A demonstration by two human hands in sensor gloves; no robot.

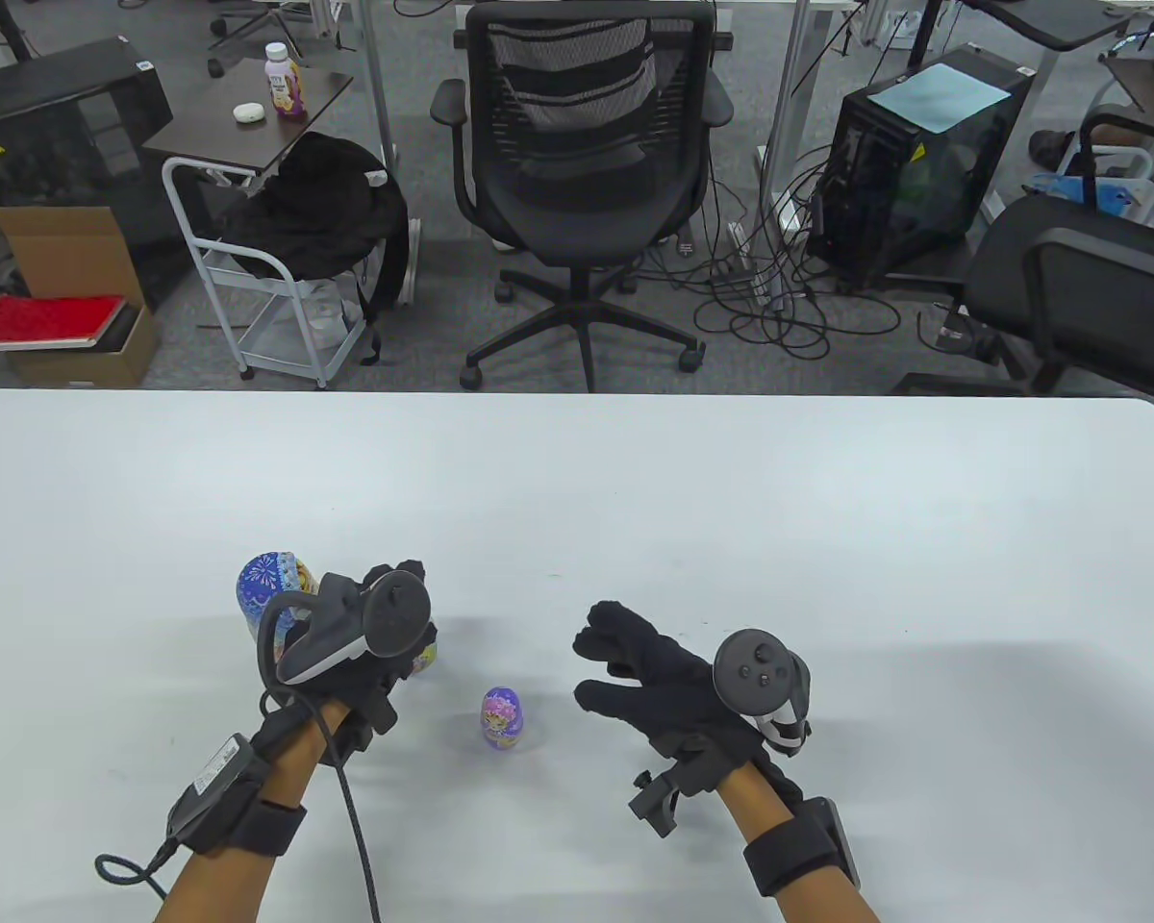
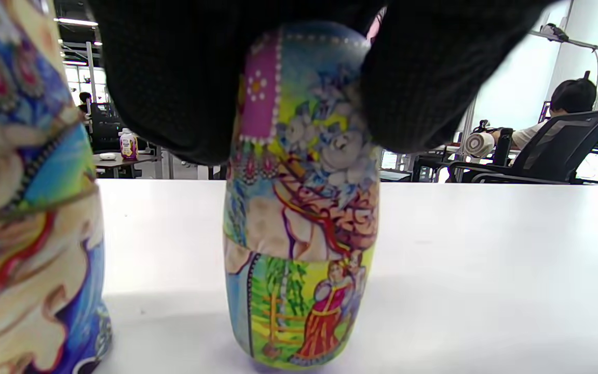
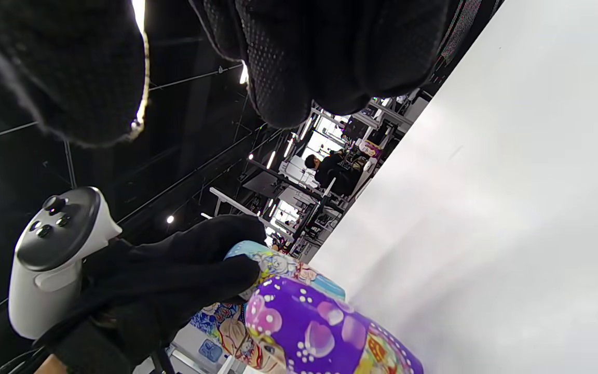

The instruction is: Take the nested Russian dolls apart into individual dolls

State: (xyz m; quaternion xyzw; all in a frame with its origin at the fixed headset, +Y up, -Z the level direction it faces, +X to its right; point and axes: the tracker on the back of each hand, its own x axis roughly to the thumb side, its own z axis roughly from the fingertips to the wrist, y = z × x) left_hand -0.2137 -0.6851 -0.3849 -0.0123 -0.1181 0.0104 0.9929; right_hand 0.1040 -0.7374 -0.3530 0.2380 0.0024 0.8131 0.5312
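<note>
Small purple doll (image 1: 502, 718) stands upright on the tabletop (image 1: 827, 500) between both hands. Right hand (image 1: 649, 673) hovers with fingers relaxed, empty. Left hand (image 1: 375, 635) grips a mid-sized doll's (image 2: 301, 208) top; beyond, seemingly untouched, a large blue doll (image 1: 274, 585).

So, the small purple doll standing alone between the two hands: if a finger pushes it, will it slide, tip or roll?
The small purple doll stands upright on a narrow base with a rounded egg-like body, so a push up high would probably tip it. Once down, it would likely roll in a curve. Its glossy paint and the smooth white table suggest a low push might slide it.
</note>
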